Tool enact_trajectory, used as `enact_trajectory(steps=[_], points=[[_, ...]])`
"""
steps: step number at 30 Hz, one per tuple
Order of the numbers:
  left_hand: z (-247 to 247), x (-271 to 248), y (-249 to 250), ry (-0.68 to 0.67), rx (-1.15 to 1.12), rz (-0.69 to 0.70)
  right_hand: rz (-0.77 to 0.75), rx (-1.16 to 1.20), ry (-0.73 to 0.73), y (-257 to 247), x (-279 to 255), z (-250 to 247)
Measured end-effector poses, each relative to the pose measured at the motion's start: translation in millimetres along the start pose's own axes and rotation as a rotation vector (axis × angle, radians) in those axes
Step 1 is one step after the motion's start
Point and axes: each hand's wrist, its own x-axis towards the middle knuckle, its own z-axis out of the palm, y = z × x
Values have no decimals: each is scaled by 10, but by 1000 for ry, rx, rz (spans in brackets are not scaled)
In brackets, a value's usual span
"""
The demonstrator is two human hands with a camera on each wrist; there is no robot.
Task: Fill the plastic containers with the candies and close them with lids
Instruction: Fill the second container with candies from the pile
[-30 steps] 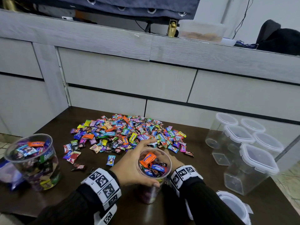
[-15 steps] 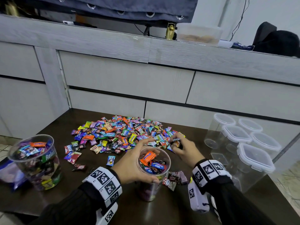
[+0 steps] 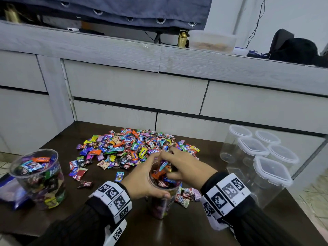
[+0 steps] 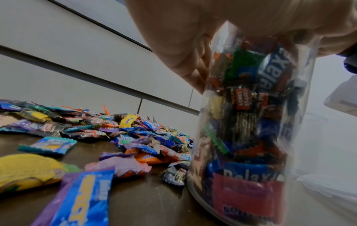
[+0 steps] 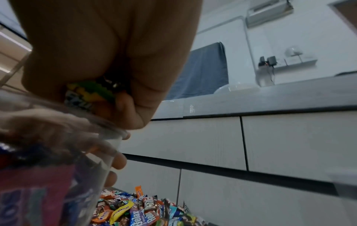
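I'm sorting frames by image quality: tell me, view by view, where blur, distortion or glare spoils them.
Head view: cabinet lines bow from the wide lens; the right hand is slightly motion-blurred. Left wrist view: the clear round plastic container is soft, the near wrapped candies smeared. Right wrist view: hand and container rim blurred, backlit and dark.

Clear, smooth plastic is forming the tall container at lower centre, and glossy wrappers are showing through its wall. The candies heaped in the middle are wearing shiny, crinkled foil-like wrappers with sawtooth ends. The table is looking like dark brown wood grain, faintly reflecting light. At right, the empty containers are looking like transparent plastic under cloudy white plastic lids. The cabinet behind is showing matt, pale grey wood grain. Dark blue cloth is hanging at the top. Ribbed black knit sleeves are covering both forearms.
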Motion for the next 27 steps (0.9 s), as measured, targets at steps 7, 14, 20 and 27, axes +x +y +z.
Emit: enact_trajectory(steps=[7, 14, 20, 27], points=[[0, 18, -12, -10, -2, -12, 6, -136, -162, -102, 20, -61], [-20, 16, -18, -8, 39, -13, 1, -20, -94, -75, -11, -109], [-29, 18, 11, -12, 58, 1, -31, 78, 31, -89, -11, -187], [-30, 17, -25, -16, 58, 2, 1, 161, 7, -102, -54, -261]])
